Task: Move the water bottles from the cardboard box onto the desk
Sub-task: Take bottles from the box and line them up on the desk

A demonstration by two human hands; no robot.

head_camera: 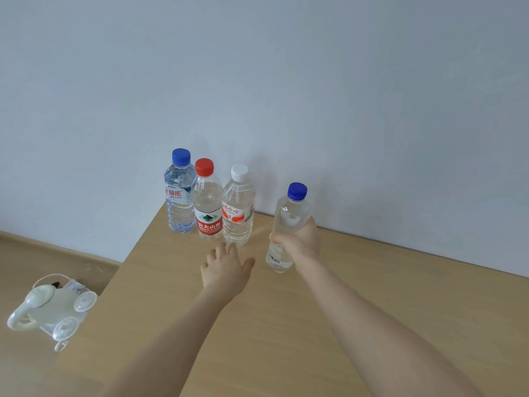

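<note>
Right hand (300, 242), center-right of frame, is wrapped round the mid-body of a clear bottle w/ blue cap, the 4th bottle (287, 224). Thumb is on the bottle's left side, other fingers curl behind it. The bottle leans a bit, cap toward the upper right, barcode label low on its body. Its base is right at the desk (286, 333) surface, but can't tell if it touches or sits just above.

To its left, in the center of the frame, 3 more bottles stand upright in a tight row on the desk's far corner by the wall (315, 81):
- Left bottle (179, 202): blue cap, pale blue label w/ red characters.
- Red-cap bottle (208, 207): red label, just beside the left one, approx touching.
- White-cap bottle (239, 207): white and orange label, next in line, nearest the 4th bottle but apart from it.

Left hand (226, 270) is just below the white-cap bottle in the frame, palm down, fingers loosely spread, holding nothing. Its fingertips are near that bottle's base. Both bare forearms run in from the bottom edge.

The desk is light wood and fills the lower right half of the frame. In the lower left, beyond the desk edge, is a wood-tone floor (34, 259) w/ a pale plastic toy (48, 308) on clear round wheels.
</note>
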